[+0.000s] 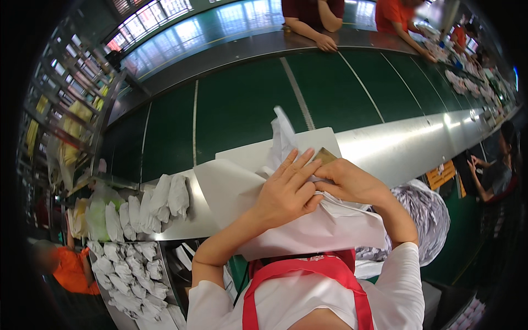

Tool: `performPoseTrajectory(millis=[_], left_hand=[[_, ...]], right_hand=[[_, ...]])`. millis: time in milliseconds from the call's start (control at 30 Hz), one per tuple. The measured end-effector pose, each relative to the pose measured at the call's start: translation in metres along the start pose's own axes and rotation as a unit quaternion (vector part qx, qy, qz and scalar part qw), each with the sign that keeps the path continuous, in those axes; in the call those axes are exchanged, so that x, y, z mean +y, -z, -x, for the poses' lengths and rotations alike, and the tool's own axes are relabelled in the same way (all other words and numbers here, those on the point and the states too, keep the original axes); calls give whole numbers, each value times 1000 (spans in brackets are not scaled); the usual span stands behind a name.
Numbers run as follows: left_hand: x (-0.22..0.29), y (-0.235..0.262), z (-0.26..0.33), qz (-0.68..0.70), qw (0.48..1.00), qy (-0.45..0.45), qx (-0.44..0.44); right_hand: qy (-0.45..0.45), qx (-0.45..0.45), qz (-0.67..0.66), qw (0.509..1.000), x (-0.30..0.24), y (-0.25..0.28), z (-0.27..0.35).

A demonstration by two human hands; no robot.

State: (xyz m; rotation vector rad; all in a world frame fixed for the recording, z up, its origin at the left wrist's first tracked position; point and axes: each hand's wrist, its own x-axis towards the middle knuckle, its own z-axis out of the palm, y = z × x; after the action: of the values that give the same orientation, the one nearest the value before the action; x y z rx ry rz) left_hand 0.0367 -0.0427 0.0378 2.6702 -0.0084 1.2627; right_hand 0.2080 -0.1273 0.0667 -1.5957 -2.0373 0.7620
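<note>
A large white paper sheet [231,190] lies in front of me, partly folded, its near part hanging toward my apron. My left hand [289,190] rests on it, long fingers stretched forward and apart, thumb and index finger bent toward the right hand. Close against it, my right hand [349,179] is curled with its fingers pinched on the paper. A crumpled whitish strip of paper or thin wrapping [282,135] sticks up beyond my left fingertips. A small brownish flat piece [327,155] shows behind my right knuckles. Whatever lies under my palms is hidden.
Beyond the metal ledge [396,143] runs a green conveyor belt [236,104]. Several white paper-wrapped bundles [159,203] line the left, with more on a lower table [129,275]. At right sits a large bag of grey-white sheets [423,220]. Co-workers stand across the belt and at both sides.
</note>
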Motion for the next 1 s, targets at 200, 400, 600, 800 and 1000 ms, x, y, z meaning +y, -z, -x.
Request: performPoseTrajectory(millis=[200, 400, 600, 800, 1000], left_hand=[[-19, 17, 24, -28, 997, 72, 0], [-35, 24, 15, -113, 976, 163, 91], [6, 27, 3, 382, 833, 329, 229], [-13, 12, 11, 512, 715, 425, 216], [-7, 13, 26, 255, 894, 368, 30]], right_hand=[[-56, 142, -152, 977, 1, 20, -2], [10, 487, -53, 872, -75, -16, 37], [14, 272, 31, 962, -26, -69, -15], [-18, 186, -395, 899, -9, -90, -36], [-112, 325, -342, 875, -8, -59, -24]])
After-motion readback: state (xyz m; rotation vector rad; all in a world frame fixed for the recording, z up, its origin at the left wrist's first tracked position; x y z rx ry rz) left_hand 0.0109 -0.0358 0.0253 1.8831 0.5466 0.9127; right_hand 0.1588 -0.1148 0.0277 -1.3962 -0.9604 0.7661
